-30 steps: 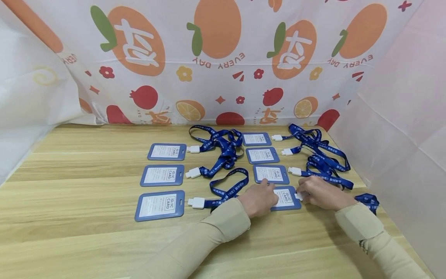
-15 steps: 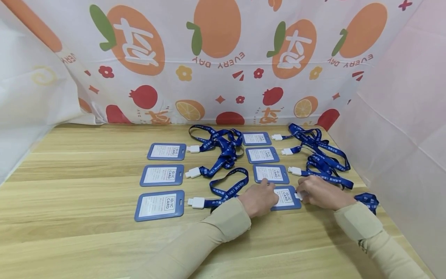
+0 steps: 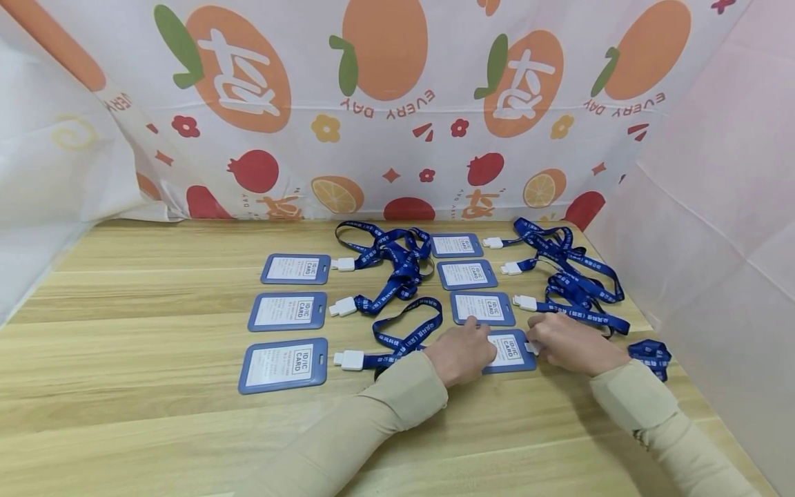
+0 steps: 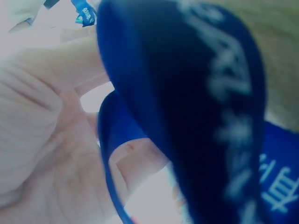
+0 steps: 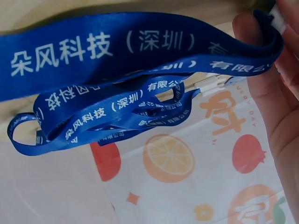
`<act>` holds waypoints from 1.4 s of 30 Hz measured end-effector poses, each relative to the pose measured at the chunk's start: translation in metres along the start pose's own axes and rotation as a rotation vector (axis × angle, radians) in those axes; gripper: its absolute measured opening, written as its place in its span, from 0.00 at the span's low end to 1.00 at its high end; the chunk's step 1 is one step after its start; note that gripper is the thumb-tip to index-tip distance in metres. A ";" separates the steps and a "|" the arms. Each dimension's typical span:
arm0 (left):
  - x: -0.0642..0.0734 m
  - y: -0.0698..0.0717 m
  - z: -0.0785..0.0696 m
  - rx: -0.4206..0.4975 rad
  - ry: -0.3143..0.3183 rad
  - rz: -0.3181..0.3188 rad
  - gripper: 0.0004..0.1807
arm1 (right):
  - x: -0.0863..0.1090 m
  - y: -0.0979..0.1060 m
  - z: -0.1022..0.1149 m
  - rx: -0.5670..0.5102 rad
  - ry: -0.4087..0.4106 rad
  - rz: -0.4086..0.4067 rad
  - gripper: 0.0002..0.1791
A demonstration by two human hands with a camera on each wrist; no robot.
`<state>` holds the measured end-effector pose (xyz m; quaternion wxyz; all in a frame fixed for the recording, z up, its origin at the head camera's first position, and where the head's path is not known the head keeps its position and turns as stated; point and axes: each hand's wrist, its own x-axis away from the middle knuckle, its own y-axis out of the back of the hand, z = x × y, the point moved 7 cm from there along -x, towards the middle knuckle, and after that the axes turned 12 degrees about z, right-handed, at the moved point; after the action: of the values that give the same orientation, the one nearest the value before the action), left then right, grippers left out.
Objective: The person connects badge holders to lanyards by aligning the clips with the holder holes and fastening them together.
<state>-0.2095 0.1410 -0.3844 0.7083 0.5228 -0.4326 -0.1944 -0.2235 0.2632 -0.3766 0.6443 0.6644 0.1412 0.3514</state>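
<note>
While left fingers [image 3: 477,333] on cardholder [image 3: 513,351], right fingers [image 3: 546,330] on clip [image 3: 532,348].

Left fingers [image 3: 479,334] on badge [image 3: 511,351], right fingers [image 3: 544,330] pinching clip [image 3: 531,348]

Badges [image 3: 283,366]: "ID/IC CARD"; backdrop [image 3: 373,155]: "EVERY DAY"

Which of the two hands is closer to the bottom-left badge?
Left. The left hand is to the right of the bottom-left badge, with a white clip between. The right hand is farther right, by the held badge.
</note>
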 end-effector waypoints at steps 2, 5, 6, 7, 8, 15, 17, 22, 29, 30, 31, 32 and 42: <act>0.000 0.000 0.000 0.002 0.001 -0.002 0.12 | 0.000 0.000 -0.001 -0.015 -0.012 0.008 0.14; 0.001 0.001 0.000 0.005 -0.002 -0.005 0.12 | 0.000 -0.001 -0.004 -0.052 -0.040 0.026 0.14; 0.001 0.001 0.000 0.005 -0.003 -0.005 0.12 | 0.000 -0.002 -0.005 -0.063 -0.046 0.030 0.14; 0.001 0.001 0.000 0.004 -0.002 -0.007 0.12 | 0.000 -0.002 -0.006 -0.070 -0.052 0.033 0.13; 0.001 0.002 0.000 0.004 -0.002 -0.006 0.12 | 0.000 -0.002 -0.007 -0.078 -0.057 0.035 0.13; 0.001 0.002 0.000 0.002 -0.001 -0.002 0.13 | -0.003 -0.001 -0.009 -0.100 -0.075 0.050 0.12; 0.001 0.002 0.000 0.001 -0.001 -0.003 0.13 | -0.003 -0.001 -0.009 -0.105 -0.080 0.054 0.12; 0.001 0.002 0.000 0.005 0.001 -0.003 0.13 | -0.004 0.000 -0.009 -0.121 -0.101 0.070 0.11; 0.002 0.002 0.000 0.013 0.000 0.004 0.13 | -0.004 0.001 -0.007 -0.116 -0.092 0.066 0.10; 0.002 0.002 0.000 0.011 -0.001 0.003 0.13 | -0.004 0.002 -0.007 -0.112 -0.089 0.063 0.11; 0.002 0.002 0.000 0.007 -0.004 0.001 0.13 | -0.004 0.002 -0.007 -0.106 -0.088 0.061 0.11; 0.002 0.002 0.000 0.003 -0.006 0.000 0.13 | -0.004 0.002 -0.006 -0.101 -0.087 0.060 0.11; 0.002 0.000 0.001 0.009 -0.037 0.004 0.13 | -0.006 0.001 -0.006 -0.093 -0.146 0.093 0.11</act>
<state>-0.2092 0.1393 -0.3833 0.6982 0.5216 -0.4474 -0.2005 -0.2324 0.2636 -0.3774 0.6660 0.6634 0.0465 0.3379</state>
